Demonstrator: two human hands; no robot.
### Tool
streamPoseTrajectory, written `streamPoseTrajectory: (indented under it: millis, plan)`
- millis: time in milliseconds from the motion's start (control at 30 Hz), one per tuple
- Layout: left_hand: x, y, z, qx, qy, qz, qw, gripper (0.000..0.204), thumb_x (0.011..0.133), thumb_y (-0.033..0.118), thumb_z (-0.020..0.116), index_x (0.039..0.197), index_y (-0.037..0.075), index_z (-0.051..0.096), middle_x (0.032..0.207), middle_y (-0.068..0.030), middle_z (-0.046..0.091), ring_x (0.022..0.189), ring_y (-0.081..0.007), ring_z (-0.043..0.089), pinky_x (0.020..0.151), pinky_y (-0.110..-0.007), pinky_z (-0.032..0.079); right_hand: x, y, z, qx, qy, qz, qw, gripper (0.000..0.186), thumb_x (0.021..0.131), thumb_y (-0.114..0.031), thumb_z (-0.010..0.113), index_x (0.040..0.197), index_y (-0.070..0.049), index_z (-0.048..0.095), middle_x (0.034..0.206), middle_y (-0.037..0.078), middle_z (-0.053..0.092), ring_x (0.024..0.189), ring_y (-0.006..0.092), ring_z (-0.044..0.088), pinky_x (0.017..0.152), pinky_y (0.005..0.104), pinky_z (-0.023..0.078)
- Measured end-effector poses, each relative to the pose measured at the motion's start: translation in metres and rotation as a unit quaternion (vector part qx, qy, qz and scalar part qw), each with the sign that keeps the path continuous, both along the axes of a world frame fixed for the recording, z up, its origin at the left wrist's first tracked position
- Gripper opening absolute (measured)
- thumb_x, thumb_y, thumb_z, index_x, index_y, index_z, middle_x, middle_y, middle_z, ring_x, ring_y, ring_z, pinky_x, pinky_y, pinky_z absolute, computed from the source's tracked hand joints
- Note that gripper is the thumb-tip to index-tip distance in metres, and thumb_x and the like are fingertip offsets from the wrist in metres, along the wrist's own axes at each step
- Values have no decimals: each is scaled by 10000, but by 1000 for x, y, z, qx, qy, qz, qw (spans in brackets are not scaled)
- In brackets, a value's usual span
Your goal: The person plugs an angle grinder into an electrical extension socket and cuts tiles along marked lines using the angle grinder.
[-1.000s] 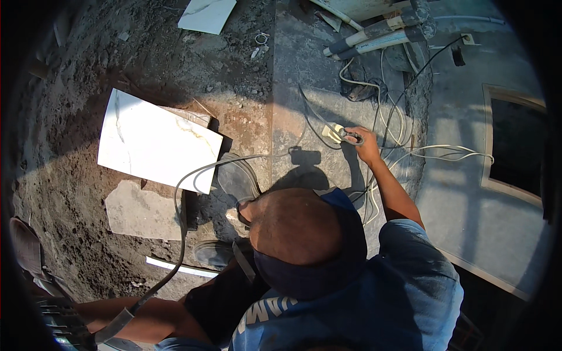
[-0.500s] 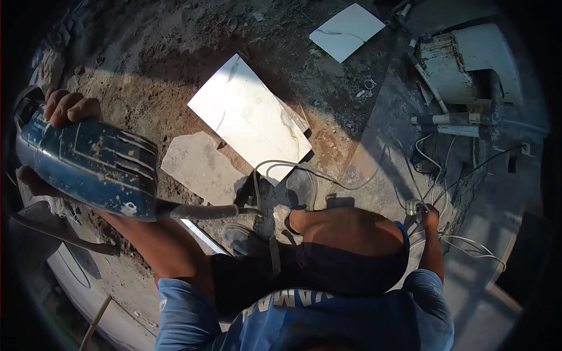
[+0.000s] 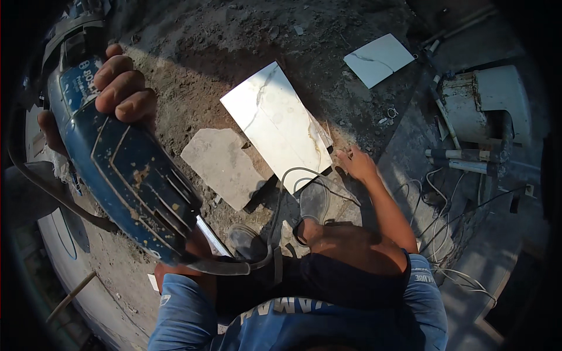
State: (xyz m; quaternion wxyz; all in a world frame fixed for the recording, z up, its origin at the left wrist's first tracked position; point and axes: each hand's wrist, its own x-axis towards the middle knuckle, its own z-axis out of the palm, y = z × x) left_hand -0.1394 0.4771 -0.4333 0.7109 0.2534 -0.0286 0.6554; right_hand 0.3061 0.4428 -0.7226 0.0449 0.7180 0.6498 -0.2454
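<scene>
My left hand (image 3: pixel 126 93) is closed around the body of a dusty blue angle grinder (image 3: pixel 126 169), raised close on the left side. Its grey power cord (image 3: pixel 225 268) leaves the rear end and loops past my feet over the tile's near corner. The grinder's front end is dark and partly cut off by the rim, so I cannot make out a disc. My right hand (image 3: pixel 356 164) is low over the ground, just beside the near right edge of a white marble-look tile (image 3: pixel 281 126). Its fingers are apart and nothing shows in them.
A flat grey stone slab (image 3: pixel 222 167) lies left of the tile, and another white tile (image 3: pixel 380 60) lies farther right. Tangled cables (image 3: pixel 439 193) and pipes (image 3: pixel 462 155) spread along the right, near a rusty white basin-like object (image 3: pixel 486 102). A wooden stick (image 3: pixel 71 297) stands lower left.
My right hand has left the cables at the right and moved left to the tile's edge. The grinder has swung more upright and its rear end has come nearer to me.
</scene>
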Motion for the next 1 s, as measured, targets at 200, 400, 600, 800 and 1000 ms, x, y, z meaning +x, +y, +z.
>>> streamPoseTrajectory:
  millis: [200,400,600,800,1000]
  plan:
    - [-35,-26,24,-46,-67,-21,996,179,1056,143,305,942,33,390,769,-63,474,649,-186,550,623,-350,495,37,-95,-56,-294,273,-45,915,620,977,-575,497,1058,26,624,838,140,682,743,192,660,726,341,512]
    - [-97,-22,-8,-45,8,-2,999,378,815,147,642,1054,49,366,835,-29,451,749,-148,555,722,-336,494,-1,-78,-59,-167,334,-246,895,393,984,-430,595,1072,-48,627,879,33,651,721,96,606,577,253,487]
    - [-76,0,-38,-53,-11,-6,999,950,738,351,821,1353,-59,224,982,-83,471,935,-185,579,837,-365,515,-22,-46,-78,-187,443,-379,791,315,970,-330,646,1185,-103,610,940,0,674,728,98,615,573,250,496]
    - [-62,-19,-47,-38,-47,-3,998,939,815,505,726,1370,-101,272,1033,-141,498,966,-249,586,843,-419,524,-43,-36,-81,-132,516,-425,732,302,979,-292,639,1206,-96,607,933,2,685,671,88,613,541,221,494]
    - [-68,-47,-55,-118,-45,53,991,883,837,562,668,1329,-107,366,994,-161,541,867,-273,637,738,-445,554,-51,-32,-71,-139,497,-387,765,314,988,-319,620,1189,-78,621,903,3,682,630,83,598,514,211,485]
